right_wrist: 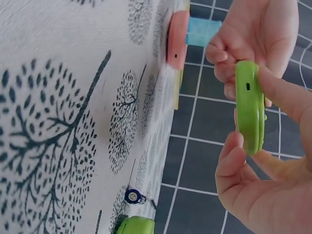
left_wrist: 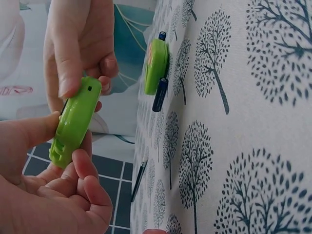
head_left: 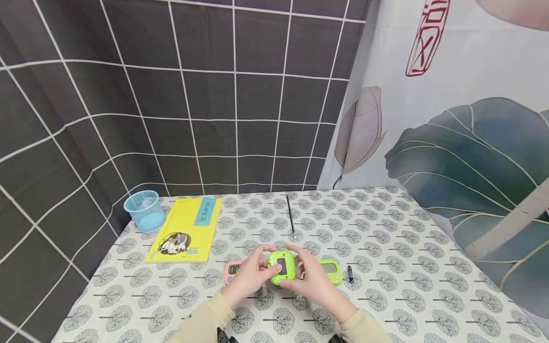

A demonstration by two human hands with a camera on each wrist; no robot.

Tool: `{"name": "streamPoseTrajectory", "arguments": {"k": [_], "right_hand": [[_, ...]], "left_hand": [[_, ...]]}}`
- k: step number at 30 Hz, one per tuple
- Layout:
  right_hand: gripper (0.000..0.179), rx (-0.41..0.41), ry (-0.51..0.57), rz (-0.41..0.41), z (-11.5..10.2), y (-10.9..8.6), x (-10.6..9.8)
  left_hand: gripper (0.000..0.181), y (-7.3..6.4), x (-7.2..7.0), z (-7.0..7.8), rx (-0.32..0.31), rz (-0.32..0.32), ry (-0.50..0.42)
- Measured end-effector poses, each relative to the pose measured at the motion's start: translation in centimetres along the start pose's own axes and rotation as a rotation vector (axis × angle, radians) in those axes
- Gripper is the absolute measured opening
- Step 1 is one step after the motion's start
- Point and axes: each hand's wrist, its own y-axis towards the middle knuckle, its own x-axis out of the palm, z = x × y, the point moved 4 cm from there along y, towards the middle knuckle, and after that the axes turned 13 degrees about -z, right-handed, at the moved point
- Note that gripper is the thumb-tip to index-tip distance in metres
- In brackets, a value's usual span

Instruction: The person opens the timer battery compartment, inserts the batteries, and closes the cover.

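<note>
Both hands hold a bright green digital timer [head_left: 286,259] up over the table. My left hand [head_left: 252,275] pinches one side, its thumb lying on the face with the dark rectangle. On the opposite side my right hand [head_left: 312,280] grips the edge between thumb and fingers. The left wrist view shows the timer's narrow side [left_wrist: 78,117], with a hinge-like lug at one end. A second green timer [head_left: 330,270] lies behind the right hand, and a dark blue battery [head_left: 350,274] is beside it. Partly hidden by the left hand, a pink timer [head_left: 232,269] shows zeros.
A yellow book [head_left: 188,233] lies at the back left next to a light blue mesh basket [head_left: 145,212]. A thin black rod [head_left: 290,214] points away from me at the back middle. The tree-patterned tablecloth [head_left: 403,267] meets a dark checked curtain [head_left: 214,105] behind.
</note>
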Motion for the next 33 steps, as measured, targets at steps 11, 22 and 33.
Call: {"name": "streamPoseTrajectory", "arguments": {"k": [11, 22, 33], "right_hand": [[0.051, 0.14, 0.193, 0.014, 0.9, -0.1, -0.6], [0.037, 0.143, 0.297, -0.033, 1.6, 0.0, -0.8], [0.029, 0.136, 0.345, -0.051, 1.8, 0.1, -0.8]], "left_hand": [[0.043, 0.0, 0.0, 0.1, 0.06, -0.031, 0.027], [0.044, -0.1, 0.2, 0.3, 0.049, -0.043, 0.022], [0.044, -0.4, 0.2, 0.5, 0.045, -0.021, 0.047]]}}
